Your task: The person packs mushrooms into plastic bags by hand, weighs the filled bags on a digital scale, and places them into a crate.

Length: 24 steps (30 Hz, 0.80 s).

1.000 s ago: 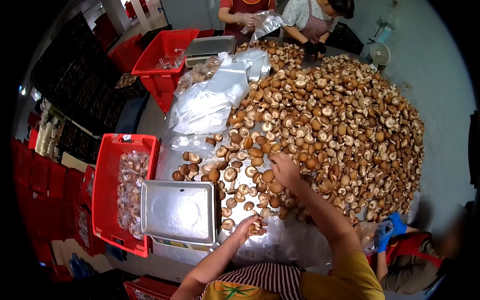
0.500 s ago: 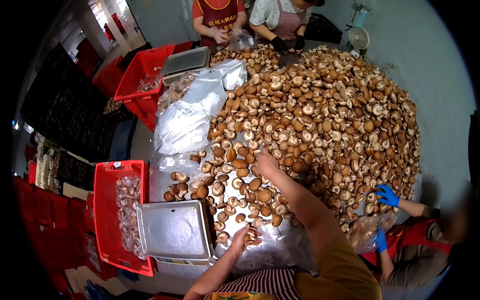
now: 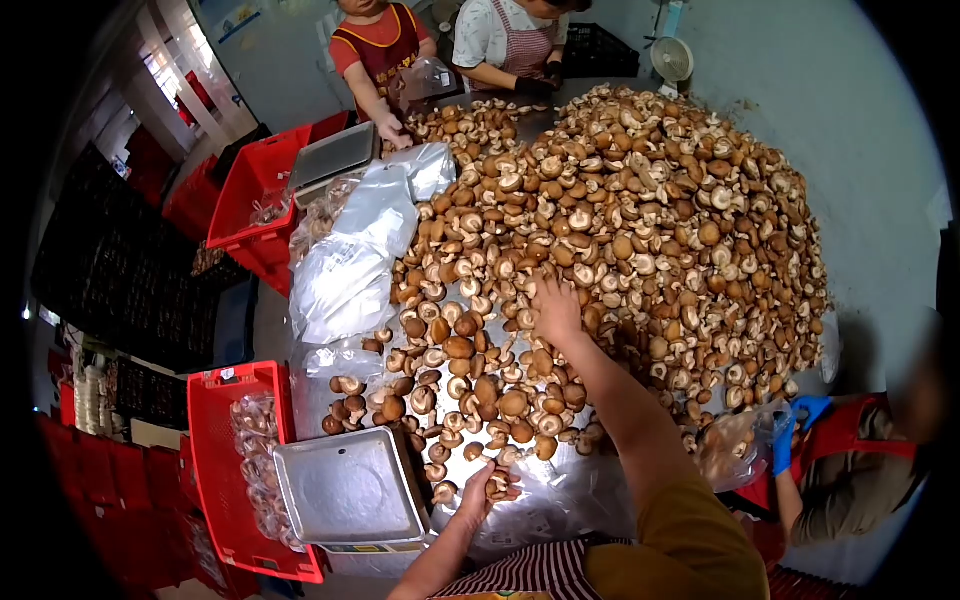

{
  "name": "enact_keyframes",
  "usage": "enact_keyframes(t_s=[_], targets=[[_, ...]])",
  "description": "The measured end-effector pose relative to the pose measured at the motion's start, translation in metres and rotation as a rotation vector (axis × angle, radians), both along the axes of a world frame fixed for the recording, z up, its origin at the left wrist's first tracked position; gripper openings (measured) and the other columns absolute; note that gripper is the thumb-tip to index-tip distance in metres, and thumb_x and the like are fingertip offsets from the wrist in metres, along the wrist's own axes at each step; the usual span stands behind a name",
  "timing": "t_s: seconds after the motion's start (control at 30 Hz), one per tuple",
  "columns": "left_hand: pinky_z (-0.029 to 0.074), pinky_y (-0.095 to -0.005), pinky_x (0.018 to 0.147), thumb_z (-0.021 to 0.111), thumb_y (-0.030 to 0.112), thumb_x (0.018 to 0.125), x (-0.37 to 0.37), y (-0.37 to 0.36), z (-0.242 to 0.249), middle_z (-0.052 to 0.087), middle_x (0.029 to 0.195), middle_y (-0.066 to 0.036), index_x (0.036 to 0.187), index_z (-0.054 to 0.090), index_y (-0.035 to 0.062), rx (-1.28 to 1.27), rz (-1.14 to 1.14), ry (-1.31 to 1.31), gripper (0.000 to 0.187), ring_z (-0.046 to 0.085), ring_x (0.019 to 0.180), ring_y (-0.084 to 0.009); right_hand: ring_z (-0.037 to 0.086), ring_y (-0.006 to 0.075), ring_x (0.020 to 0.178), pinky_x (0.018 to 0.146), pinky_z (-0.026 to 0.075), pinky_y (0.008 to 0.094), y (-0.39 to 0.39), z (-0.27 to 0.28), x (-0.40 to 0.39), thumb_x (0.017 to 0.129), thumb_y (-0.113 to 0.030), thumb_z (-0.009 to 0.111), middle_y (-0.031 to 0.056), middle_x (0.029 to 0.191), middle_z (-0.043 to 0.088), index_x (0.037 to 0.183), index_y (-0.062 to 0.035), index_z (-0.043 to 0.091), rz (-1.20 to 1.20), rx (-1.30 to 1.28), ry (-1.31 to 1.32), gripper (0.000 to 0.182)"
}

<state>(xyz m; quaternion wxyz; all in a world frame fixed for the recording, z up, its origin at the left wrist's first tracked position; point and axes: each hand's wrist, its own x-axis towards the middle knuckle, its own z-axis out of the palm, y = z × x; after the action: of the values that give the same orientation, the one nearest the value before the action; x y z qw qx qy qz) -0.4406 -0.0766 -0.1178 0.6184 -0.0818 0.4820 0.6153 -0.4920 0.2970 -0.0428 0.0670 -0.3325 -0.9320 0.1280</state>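
My left hand point(image 3: 480, 497) is low at the table's near edge, its fingers curled round a shiitake mushroom point(image 3: 500, 484). My right hand point(image 3: 557, 312) reaches out over the near side of the big shiitake pile point(image 3: 660, 230), fingers apart and touching the mushrooms there. Between my hands lie loose shiitakes point(image 3: 513, 403), some cap up and some stem up, on the metal table point(image 3: 325, 408). Clear plastic bags point(image 3: 570, 500) lie flat just right of my left hand.
A scale with a metal tray point(image 3: 350, 487) stands on my left, beside a red crate point(image 3: 235, 480) of bagged mushrooms. Empty bags point(image 3: 345, 280) are stacked farther back. A co-worker in blue gloves point(image 3: 785, 455) holds a bag at right; two more people stand across the table.
My right hand has shifted slightly, and its fingers have spread over the pile. My left hand stays low with its mushroom. A co-worker across the table now reaches toward the bags.
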Motion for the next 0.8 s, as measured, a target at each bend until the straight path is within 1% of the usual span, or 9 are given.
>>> enact_keyframes(t_s=[0.07, 0.2, 0.27, 0.4, 0.47, 0.57, 0.6, 0.73, 0.8], targets=[[0.059, -0.0425, 0.072, 0.041, 0.044, 0.101, 0.001, 0.0, 0.0, 0.066, 0.102, -0.023, 0.115, 0.052, -0.0031, -0.012, -0.013, 0.012, 0.05, 0.069, 0.079, -0.0341, 0.046, 0.032, 0.118, 0.1, 0.035, 0.0433, -0.007, -0.005, 0.01, 0.086, -0.026, 0.066, 0.0148, 0.123, 0.052, 0.146, -0.009, 0.035, 0.035, 0.022, -0.021, 0.07], [0.059, -0.0428, 0.072, 0.042, 0.043, 0.101, 0.001, 0.002, 0.003, 0.067, 0.102, -0.023, 0.113, 0.054, -0.0028, 0.005, -0.005, 0.024, 0.049, 0.069, 0.079, -0.0343, 0.052, 0.0319, 0.106, 0.095, 0.04, 0.0425, -0.034, 0.013, 0.044, 0.087, -0.023, 0.059, 0.0143, 0.114, 0.055, 0.143, -0.0099, 0.041, 0.164, -0.1, 0.088, 0.06], [0.06, -0.0403, 0.069, 0.045, 0.041, 0.1, 0.001, 0.002, 0.005, 0.067, 0.102, -0.025, 0.117, 0.053, -0.0053, -0.021, 0.011, 0.011, 0.05, 0.07, 0.078, -0.035, 0.051, 0.0277, 0.113, 0.098, 0.038, 0.0449, -0.057, 0.026, 0.048, 0.09, -0.023, 0.056, 0.0139, 0.123, 0.054, 0.136, -0.0113, 0.049, 0.362, -0.123, -0.136, 0.048], [0.06, -0.0408, 0.069, 0.046, 0.042, 0.1, 0.001, 0.0, 0.0, 0.067, 0.102, -0.025, 0.116, 0.053, -0.0049, -0.027, 0.009, 0.005, 0.05, 0.07, 0.079, -0.0353, 0.046, 0.025, 0.123, 0.106, 0.033, 0.0422, -0.092, 0.029, 0.054, 0.092, -0.022, 0.054, 0.0099, 0.127, 0.055, 0.129, -0.0085, 0.057, 0.49, -0.148, -0.051, 0.04], [0.06, -0.0411, 0.07, 0.046, 0.042, 0.1, 0.001, 0.0, -0.002, 0.067, 0.102, -0.025, 0.115, 0.053, -0.0047, -0.013, 0.015, -0.014, 0.049, 0.07, 0.079, -0.0355, 0.042, 0.0248, 0.128, 0.111, 0.029, 0.0427, -0.095, 0.03, 0.046, 0.092, -0.023, 0.055, 0.0071, 0.128, 0.055, 0.127, -0.0076, 0.059, 0.597, -0.399, -0.086, 0.039], [0.06, -0.0406, 0.069, 0.046, 0.042, 0.1, 0.001, 0.002, 0.002, 0.067, 0.102, -0.024, 0.115, 0.053, -0.0049, -0.031, 0.02, -0.02, 0.05, 0.07, 0.079, -0.0352, 0.046, 0.0292, 0.126, 0.112, 0.032, 0.0459, -0.07, 0.048, 0.003, 0.094, -0.013, 0.051, 0.0157, 0.127, 0.055, 0.123, -0.0025, 0.059, 0.406, -0.361, 0.004, 0.032], [0.06, -0.0404, 0.069, 0.046, 0.042, 0.1, 0.001, 0.002, 0.003, 0.067, 0.101, -0.024, 0.115, 0.053, -0.005, -0.032, 0.02, -0.022, 0.05, 0.07, 0.079, -0.0349, 0.044, 0.0312, 0.127, 0.112, 0.032, 0.0478, -0.054, 0.026, -0.017, 0.094, -0.013, 0.052, 0.0187, 0.128, 0.054, 0.125, -0.0012, 0.056, 0.339, -0.313, 0.254, 0.034], [0.06, -0.0404, 0.07, 0.046, 0.042, 0.1, -0.001, 0.004, 0.005, 0.067, 0.101, -0.024, 0.115, 0.053, -0.0051, -0.039, 0.004, -0.005, 0.05, 0.07, 0.079, -0.0347, 0.04, 0.0301, 0.129, 0.11, 0.03, 0.0442, -0.007, 0.025, -0.072, 0.09, -0.014, 0.058, 0.0151, 0.138, 0.045, 0.137, -0.0064, 0.048, 0.142, -0.134, 0.27, 0.049], [0.06, -0.0406, 0.069, 0.046, 0.042, 0.1, -0.001, 0.003, 0.005, 0.067, 0.101, -0.024, 0.115, 0.053, -0.0053, -0.058, -0.006, -0.015, 0.05, 0.07, 0.078, -0.0342, 0.041, 0.03, 0.129, 0.111, 0.027, 0.0474, -0.009, 0.015, -0.082, 0.09, -0.013, 0.058, 0.0152, 0.136, 0.046, 0.138, -0.0096, 0.049, 0.027, -0.078, 0.066, 0.049]])
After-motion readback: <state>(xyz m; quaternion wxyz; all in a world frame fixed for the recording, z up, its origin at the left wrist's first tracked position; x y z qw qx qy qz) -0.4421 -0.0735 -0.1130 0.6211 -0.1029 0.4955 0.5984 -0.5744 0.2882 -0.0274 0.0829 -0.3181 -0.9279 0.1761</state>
